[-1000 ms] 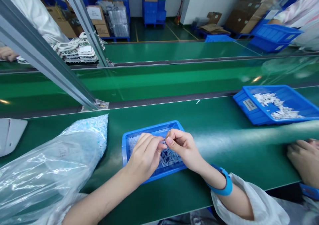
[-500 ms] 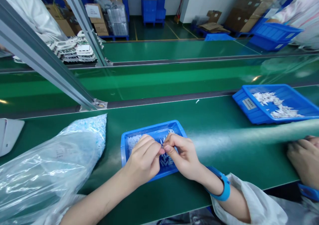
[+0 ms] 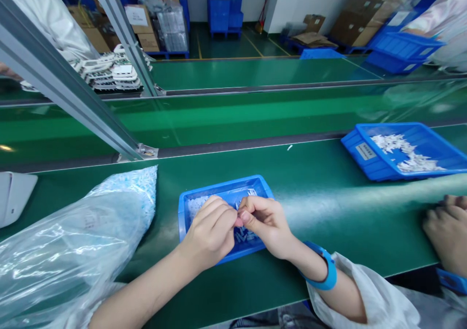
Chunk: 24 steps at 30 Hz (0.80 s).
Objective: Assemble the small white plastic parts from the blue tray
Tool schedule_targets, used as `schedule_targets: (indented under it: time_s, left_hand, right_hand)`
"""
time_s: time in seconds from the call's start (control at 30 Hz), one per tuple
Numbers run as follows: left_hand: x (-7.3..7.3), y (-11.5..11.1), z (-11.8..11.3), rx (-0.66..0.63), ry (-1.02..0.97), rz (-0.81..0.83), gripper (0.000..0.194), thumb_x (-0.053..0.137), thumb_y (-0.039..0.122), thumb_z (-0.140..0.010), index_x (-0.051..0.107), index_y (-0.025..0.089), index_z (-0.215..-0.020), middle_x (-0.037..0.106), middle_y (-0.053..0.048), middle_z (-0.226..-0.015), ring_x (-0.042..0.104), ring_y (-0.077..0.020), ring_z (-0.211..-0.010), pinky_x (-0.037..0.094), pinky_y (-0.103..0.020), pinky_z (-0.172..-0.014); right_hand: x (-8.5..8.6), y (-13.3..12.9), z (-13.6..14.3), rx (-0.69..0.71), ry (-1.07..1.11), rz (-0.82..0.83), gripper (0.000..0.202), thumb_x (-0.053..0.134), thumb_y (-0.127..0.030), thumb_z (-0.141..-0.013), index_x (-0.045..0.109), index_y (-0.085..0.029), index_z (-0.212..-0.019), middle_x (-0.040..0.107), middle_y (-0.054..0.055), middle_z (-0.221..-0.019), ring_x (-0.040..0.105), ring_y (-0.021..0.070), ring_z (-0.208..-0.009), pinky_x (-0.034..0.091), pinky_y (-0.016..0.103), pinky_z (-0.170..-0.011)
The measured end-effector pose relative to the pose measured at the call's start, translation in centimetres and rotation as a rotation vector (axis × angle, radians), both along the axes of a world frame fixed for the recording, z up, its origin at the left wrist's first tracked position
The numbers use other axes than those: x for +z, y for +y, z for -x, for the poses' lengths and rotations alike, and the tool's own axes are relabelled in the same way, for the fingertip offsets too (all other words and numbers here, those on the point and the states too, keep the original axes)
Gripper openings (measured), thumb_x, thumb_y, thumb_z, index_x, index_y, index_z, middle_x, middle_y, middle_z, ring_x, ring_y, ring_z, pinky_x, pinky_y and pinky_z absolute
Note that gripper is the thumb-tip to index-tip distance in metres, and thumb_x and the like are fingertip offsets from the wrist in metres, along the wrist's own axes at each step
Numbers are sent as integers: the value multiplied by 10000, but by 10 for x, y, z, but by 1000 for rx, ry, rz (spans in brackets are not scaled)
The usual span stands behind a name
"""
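My left hand (image 3: pixel 212 229) and my right hand (image 3: pixel 268 224) meet fingertip to fingertip over a small blue tray (image 3: pixel 219 190). Both are closed in a pinch, and what lies between the fingertips is too small and hidden to name. Inside the tray, small white pieces (image 3: pixel 197 205) fill the left end, while slim white parts (image 3: pixel 248 234) lie at the right, partly covered by my hands. A blue band (image 3: pixel 328 273) is round my right wrist.
Left of the tray lies a clear plastic bag (image 3: pixel 109 212) of small pale-blue pieces. A larger blue bin (image 3: pixel 375 161) with white parts stands at the right, near another person's hand (image 3: pixel 447 234). A metal post (image 3: pixel 91 108) rises at the left.
Both hands stay pinched together over the tray, with only a very slight shift of the fingers. The other person's hand at the right has moved slightly.
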State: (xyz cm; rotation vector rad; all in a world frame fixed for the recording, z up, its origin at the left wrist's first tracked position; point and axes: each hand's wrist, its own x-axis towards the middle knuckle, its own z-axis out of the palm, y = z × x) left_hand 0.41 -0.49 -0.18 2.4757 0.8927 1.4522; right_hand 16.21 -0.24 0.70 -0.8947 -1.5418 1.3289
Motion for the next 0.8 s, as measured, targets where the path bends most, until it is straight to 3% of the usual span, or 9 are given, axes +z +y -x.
schedule_targets:
  time_s: [0.1,0.3,0.4,0.6,0.8]
  left_hand:
    - [2,0,0,51,-11,57,198,459,19,-842,496,177,-730,548,-25,-619,503,-153,-604,444,-316,-588]
    - [8,0,4,-22,-143,248,152,443,122,-912,553,164,-816,592,-47,-694,547,-161,-662,452,-322,-631]
    - [9,0,4,-45,-165,255,161,451,90,-904,553,163,-802,582,-41,-684,545,-155,-660,456,-314,-632]
    - [9,2,3,-72,-191,117,97,510,83,-881,584,146,-881,612,-56,-716,562,-165,-688,485,-329,-662]
    - [10,2,3,-112,-211,179,129,466,97,-897,588,133,-877,618,-79,-717,568,-178,-688,482,-347,-651]
  right_hand:
    - [1,3,0,-1,-4,10,326,601,-405,-878,549,-181,-648,562,-1,-623,530,135,-598,433,271,-578]
    - [-3,1,0,-179,-121,-466,77,606,-166,-880,631,-205,-819,670,31,-769,606,160,-699,491,312,-657]
    - [-3,0,0,-174,-126,-603,118,609,-102,-868,633,-206,-919,677,46,-800,625,172,-736,504,326,-674]
    - [-2,-1,-2,-177,-188,-656,174,549,-79,-889,606,-196,-1005,660,61,-832,612,182,-752,505,334,-661]
    - [-7,0,-3,-167,-215,-745,223,504,22,-848,541,-188,-913,612,56,-794,569,169,-730,481,313,-642]
